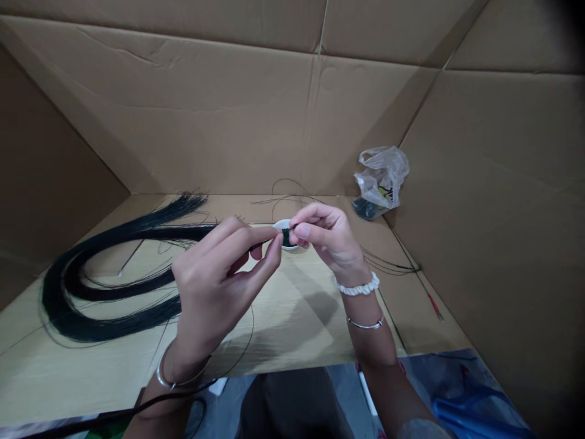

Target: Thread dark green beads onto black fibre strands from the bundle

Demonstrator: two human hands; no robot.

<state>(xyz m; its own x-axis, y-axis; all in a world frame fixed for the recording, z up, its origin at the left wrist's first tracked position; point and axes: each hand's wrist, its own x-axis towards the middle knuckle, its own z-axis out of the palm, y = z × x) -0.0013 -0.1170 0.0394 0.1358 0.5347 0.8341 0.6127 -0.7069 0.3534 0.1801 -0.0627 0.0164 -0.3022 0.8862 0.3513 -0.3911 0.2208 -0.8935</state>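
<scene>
My left hand (222, 268) is closed in a pinch, thumb against forefinger, on a thin dark wire that runs back under the palm. Facing it, my right hand (329, 241) pinches a small dark piece (294, 227) between thumb and forefinger; its exact kind is too small to make out. The two sets of fingertips are close together, a little apart. Behind and below them stands a small white bowl (280, 224) with tiny dark green pieces in it, partly covered by my fingers. A thick bundle of long dark wires (61, 286) lies curved on the table beside my left hand.
Cardboard walls (219, 116) enclose the table (283, 317) at the back and sides. At the back right sits a clear plastic bag (381, 180) with something dark. Several loose dark wires (388, 263) and a red-tipped thin item (434, 305) lie at the right.
</scene>
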